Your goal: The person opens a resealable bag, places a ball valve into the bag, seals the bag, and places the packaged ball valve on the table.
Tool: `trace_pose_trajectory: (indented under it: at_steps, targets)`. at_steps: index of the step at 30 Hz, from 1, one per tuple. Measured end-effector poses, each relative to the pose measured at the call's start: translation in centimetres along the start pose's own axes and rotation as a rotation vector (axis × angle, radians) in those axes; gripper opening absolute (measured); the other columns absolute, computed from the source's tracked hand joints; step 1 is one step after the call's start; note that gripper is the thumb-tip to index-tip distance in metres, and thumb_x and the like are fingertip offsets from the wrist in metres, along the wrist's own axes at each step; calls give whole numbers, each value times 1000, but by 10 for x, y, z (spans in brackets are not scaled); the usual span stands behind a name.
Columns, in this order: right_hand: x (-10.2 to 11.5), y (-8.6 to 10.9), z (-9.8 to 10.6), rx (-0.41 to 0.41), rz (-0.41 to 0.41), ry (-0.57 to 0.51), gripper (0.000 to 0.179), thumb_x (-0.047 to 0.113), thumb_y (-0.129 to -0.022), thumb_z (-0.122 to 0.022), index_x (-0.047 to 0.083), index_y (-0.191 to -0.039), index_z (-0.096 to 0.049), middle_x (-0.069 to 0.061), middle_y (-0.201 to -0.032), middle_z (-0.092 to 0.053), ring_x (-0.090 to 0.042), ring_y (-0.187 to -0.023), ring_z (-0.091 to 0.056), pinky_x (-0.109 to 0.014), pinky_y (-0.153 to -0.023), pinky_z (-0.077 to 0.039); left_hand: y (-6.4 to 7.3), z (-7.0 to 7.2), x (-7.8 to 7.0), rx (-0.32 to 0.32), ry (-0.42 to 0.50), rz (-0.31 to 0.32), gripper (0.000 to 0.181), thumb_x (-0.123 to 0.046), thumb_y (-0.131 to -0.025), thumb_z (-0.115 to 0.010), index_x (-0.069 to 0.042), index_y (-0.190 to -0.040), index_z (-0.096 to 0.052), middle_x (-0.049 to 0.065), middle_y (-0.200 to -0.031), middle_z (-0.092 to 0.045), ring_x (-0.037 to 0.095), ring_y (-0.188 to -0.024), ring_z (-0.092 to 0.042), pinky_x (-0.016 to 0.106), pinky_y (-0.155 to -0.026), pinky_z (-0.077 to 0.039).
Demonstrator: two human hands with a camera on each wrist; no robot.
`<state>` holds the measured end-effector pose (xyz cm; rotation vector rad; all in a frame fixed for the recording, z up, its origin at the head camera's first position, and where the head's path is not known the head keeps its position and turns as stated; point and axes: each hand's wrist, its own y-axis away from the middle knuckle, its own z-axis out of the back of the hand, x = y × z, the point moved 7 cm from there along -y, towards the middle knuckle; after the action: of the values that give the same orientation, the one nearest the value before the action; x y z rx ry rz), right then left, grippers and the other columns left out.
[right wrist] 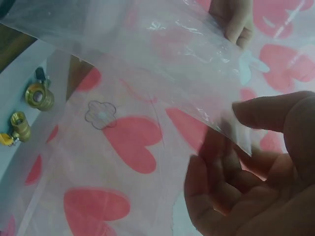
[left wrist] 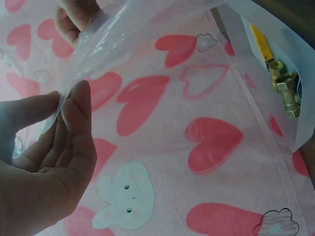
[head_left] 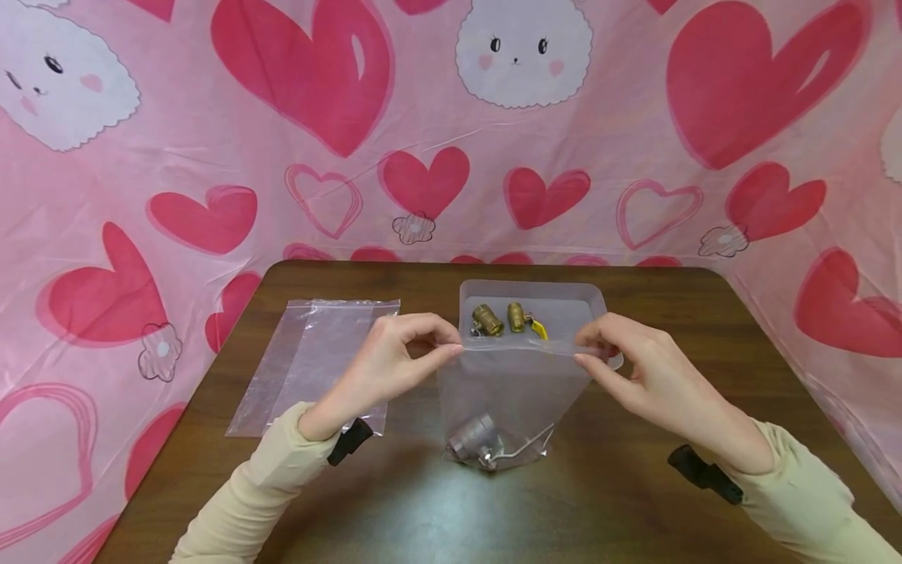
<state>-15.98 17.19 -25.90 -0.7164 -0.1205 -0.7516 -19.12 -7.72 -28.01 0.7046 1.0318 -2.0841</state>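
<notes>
A clear plastic zip bag (head_left: pixel 510 388) hangs upright between the two hands, its top edge stretched across. The left hand (head_left: pixel 398 360) pinches the top left corner between thumb and fingers. At the opposite corner, the right hand (head_left: pixel 637 368) pinches the same edge, with the thumb on the near side in the head view. Low in the bag lies a grey metal valve (head_left: pixel 474 439) with a thin bent handle (head_left: pixel 524 444). Behind the bag's top edge, two brass valves (left wrist: pixel 290 96) (right wrist: pixel 20 125) lie in a translucent plastic tray (head_left: pixel 532 288); one has a yellow handle (left wrist: pixel 261 42).
More flat clear bags (head_left: pixel 331 368) lie overlapping on the left of the brown wooden table (head_left: pixel 395 509). A pink sheet with hearts (head_left: pixel 486 133) hangs behind and around the table. Black straps (head_left: pixel 351 441) sit at both wrists over light sleeves.
</notes>
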Motion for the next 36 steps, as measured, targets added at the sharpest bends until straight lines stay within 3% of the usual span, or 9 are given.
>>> trace_pose_trajectory:
  at_steps: [7,14,21,27,36]
  targets:
    - [6,-2,-1,-23,28,-29,32,-5,-75,-80,21,-87,-66,18,-85,-56,7,-77,-50,-8,-46,-37,0,-1,-1,-4,-23,7,4,-10,-87,-75,-8,-88,-72,0,-80,-70,4,-72,-61,20,-68,-57]
    - [9,-2,-1,-26,17,-23,31,-4,-77,-79,22,-85,-64,19,-84,-53,6,-79,-49,-8,-48,-37,0,-5,-2,5,-41,-15,4,-10,-88,-74,-10,-92,-72,-1,-86,-72,4,-75,-64,21,-72,-57]
    - [8,-2,-3,-21,20,-29,31,-6,-76,-76,21,-83,-62,19,-83,-52,6,-78,-48,-10,-62,-43,-1,-10,-8,7,-60,-78,4,-14,-86,-76,-15,-90,-75,-5,-85,-74,1,-71,-60,20,-63,-52]
    - [4,-2,-7,4,-35,-41,31,-5,-78,-77,20,-92,-65,17,-84,-54,5,-77,-49,-10,-51,-44,-2,-12,-9,-2,-39,-82,4,-12,-87,-76,-11,-90,-76,-2,-83,-72,2,-70,-59,19,-63,-53]
    - [8,-5,-8,-14,-2,-62,27,-1,-79,-79,22,-87,-66,18,-80,-53,5,-74,-46,-9,-49,-40,-2,-14,-12,-41,-76,-121,3,-14,-88,-74,-11,-89,-74,-3,-83,-72,2,-68,-55,17,-58,-45]
